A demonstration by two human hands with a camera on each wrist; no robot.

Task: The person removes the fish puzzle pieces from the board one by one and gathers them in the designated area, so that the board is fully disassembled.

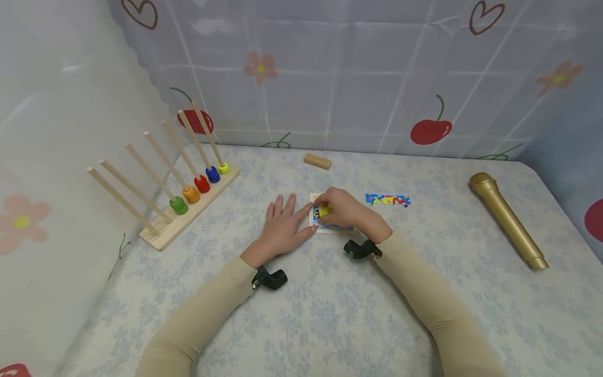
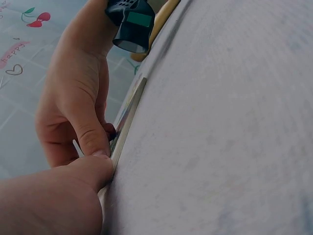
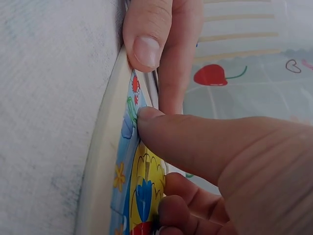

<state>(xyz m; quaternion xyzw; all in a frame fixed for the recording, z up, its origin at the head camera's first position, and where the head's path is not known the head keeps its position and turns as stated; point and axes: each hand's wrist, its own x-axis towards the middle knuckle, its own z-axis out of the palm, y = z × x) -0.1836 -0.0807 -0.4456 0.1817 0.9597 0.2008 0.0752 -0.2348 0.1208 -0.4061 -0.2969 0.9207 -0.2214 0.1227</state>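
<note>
A small wooden-framed puzzle board (image 1: 311, 197) lies flat on the table, partly hidden under the hands. Its picture is blue with a yellow figure (image 3: 151, 171). My left hand (image 1: 282, 225) rests at the board's left side, fingers spread, with the thumb and index tips on its border. Over the picture, my right hand (image 1: 347, 210) has its thumb and curled fingers on a puzzle piece (image 3: 129, 139) at the left part; the piece's outline is mostly hidden. A colourful puzzle strip (image 1: 388, 199) with an uneven lower edge lies right of the board.
At left stands a wooden peg rack (image 1: 162, 242) with coloured beads on several of its rods. A small wooden block (image 1: 317, 161) lies behind the board. The gold microphone (image 1: 511, 222) is at far right. A patterned curtain (image 1: 339, 78) hangs behind the table.
</note>
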